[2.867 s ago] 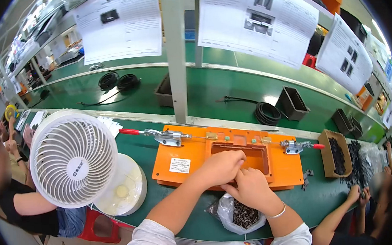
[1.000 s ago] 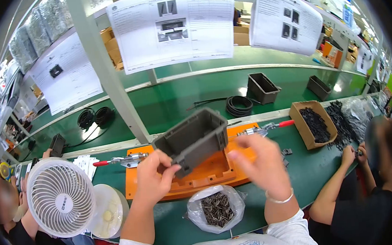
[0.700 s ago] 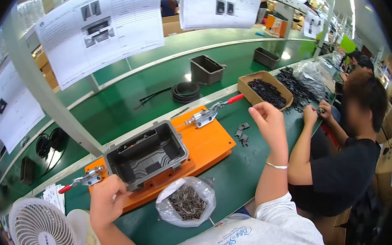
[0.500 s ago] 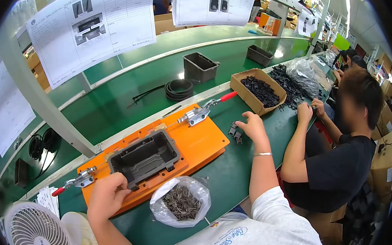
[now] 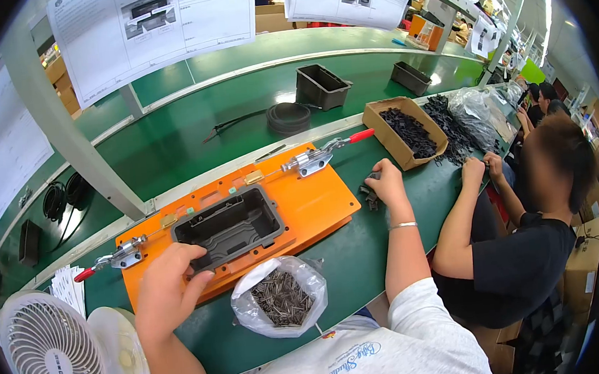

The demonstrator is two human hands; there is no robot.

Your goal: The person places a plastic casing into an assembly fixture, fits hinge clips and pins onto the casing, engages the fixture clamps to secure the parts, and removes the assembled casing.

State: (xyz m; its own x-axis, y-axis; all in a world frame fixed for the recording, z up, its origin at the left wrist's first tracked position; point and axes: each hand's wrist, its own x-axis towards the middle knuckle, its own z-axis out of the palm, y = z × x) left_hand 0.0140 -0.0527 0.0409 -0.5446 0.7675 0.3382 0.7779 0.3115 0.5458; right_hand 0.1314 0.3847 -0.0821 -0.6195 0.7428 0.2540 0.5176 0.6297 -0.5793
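A dark grey open box (image 5: 231, 229) sits in the recess of the orange fixture (image 5: 322, 201). At the box's near left corner is my left hand (image 5: 170, 285), its thumb and fingers apart around the corner. My right hand (image 5: 388, 183) is right of the fixture, fingertips pinched down on the small dark grey parts (image 5: 370, 194) lying on the green table. Whether a part is between its fingers is hidden. A clear plastic bag (image 5: 245, 305) of metal pins stands in front of the fixture. Toggle clamps with red handles (image 5: 361, 136) flank the box.
A cardboard box (image 5: 380, 138) of black parts stands at the right, beside more loose black parts. A co-worker (image 5: 523, 254) sits there, both hands over the table. A white fan (image 5: 52, 357) is at the left. Behind are a grey bin (image 5: 321, 90), a cable coil (image 5: 288, 117) and an upright post (image 5: 63, 135).
The grey box has gone from being held above the fixture to sitting in its recess. My right hand has moved away from the box to the small parts, and its fingers have closed.
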